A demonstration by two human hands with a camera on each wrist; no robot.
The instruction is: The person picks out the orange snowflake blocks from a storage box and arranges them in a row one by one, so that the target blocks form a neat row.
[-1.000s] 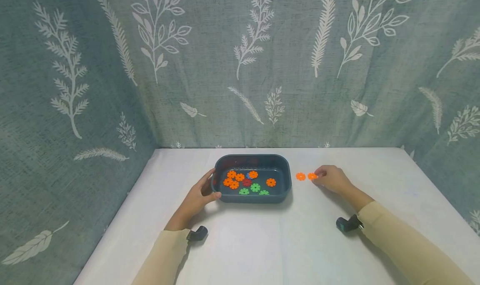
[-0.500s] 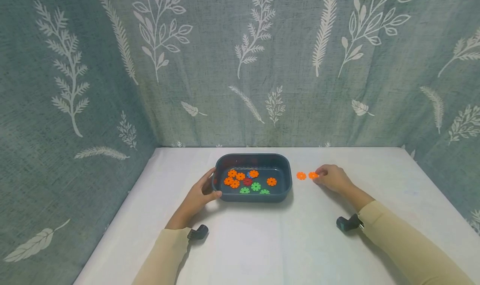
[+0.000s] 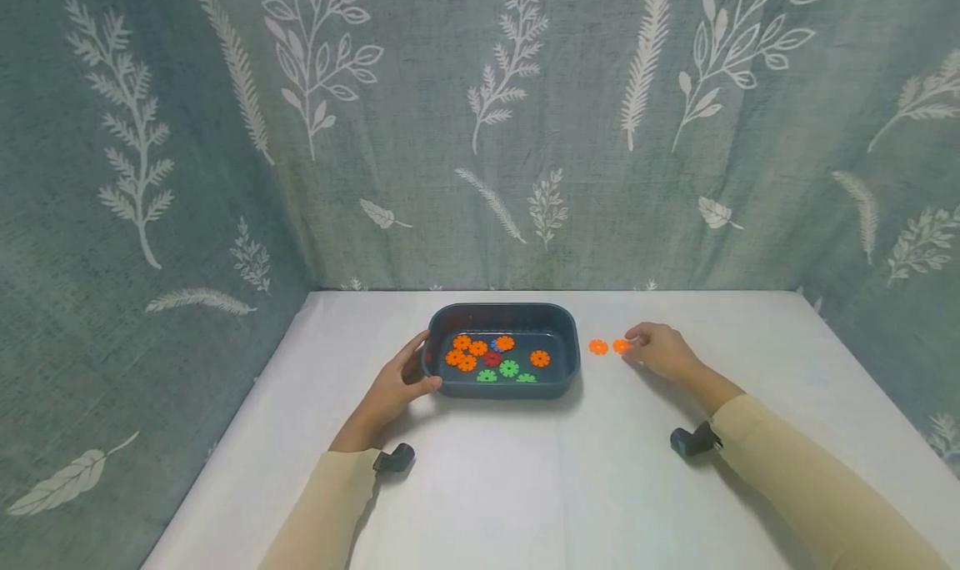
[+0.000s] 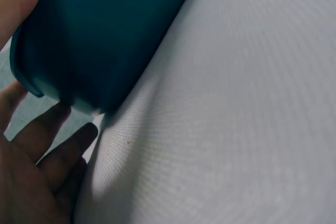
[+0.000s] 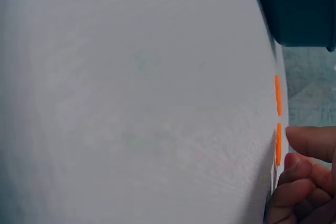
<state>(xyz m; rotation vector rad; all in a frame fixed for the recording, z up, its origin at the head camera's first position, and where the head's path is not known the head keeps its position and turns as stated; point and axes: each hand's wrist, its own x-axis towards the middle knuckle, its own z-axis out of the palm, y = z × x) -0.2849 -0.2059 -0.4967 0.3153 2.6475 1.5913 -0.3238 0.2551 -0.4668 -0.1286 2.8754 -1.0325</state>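
Note:
A dark blue-green bin [image 3: 510, 392] stands on the white table with several notched interlocking discs inside. My left hand [image 3: 393, 392] grips its left end, thumb over the front rim and fingers along the side. In the left wrist view the thumb [image 4: 22, 3] lies on the bin wall and the fingers spread below. To the right of the bin, two orange interlocking discs lie flat in a row. My right hand [image 3: 660, 352] pinches the edge of the right-hand disc [image 3: 619, 347] between thumb and forefinger. The left-hand disc [image 3: 597, 347] lies a small gap away from it.
Inside the bin are orange discs [image 3: 461, 343], a red disc [image 3: 492, 359], green discs [image 3: 509, 368] and a partly covered blue one. A patterned curtain [image 3: 435, 220] hangs behind the white table [image 3: 487, 487] and along its sides.
Both hands, the bin and the discs keep their places. Only the head view shifts slightly.

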